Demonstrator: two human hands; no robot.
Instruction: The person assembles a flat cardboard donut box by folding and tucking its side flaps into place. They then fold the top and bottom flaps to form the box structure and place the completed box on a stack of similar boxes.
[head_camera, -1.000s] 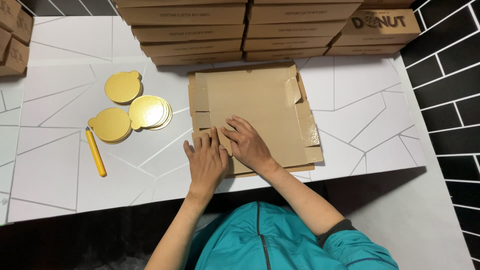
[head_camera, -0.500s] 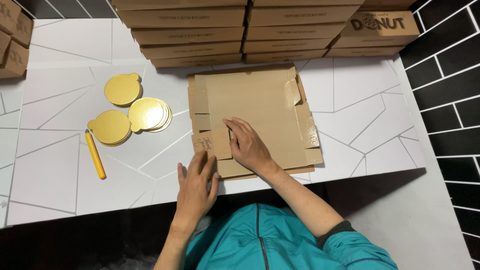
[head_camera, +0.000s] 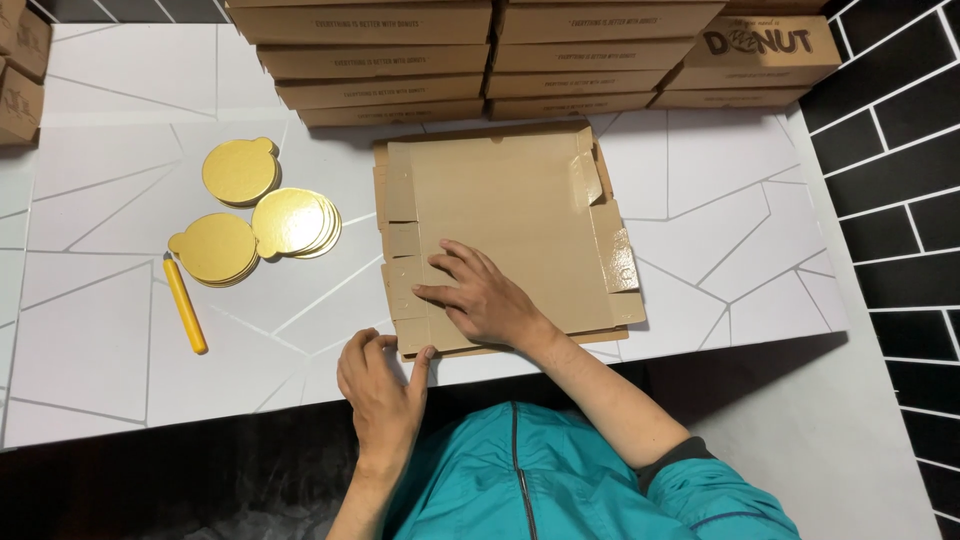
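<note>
Your right hand (head_camera: 490, 300) is lying open, palm down, fingers spread on the flat unfolded brown cardboard box blank (head_camera: 510, 215), pressing its near left part; your left hand (head_camera: 382, 385) is sitting just below it at the blank's near left corner, fingers loosely curled, thumb and forefinger tip touching the cardboard edge, clasping nothing; the blank is lying on the white table with thin grey lines (head_camera: 110, 340), one sheet of it; beyond your right hand, stacked flat brown cardboard boxes (head_camera: 490, 60) are standing in three piles along the far edge, dark print on their fronts; left of your hands, round gold cake boards with small tabs (head_camera: 270, 215) are lying in three heaps; just below them, one yellow stick-shaped tool (head_camera: 185, 305); far left, more brown boxes (head_camera: 20, 70).
</note>
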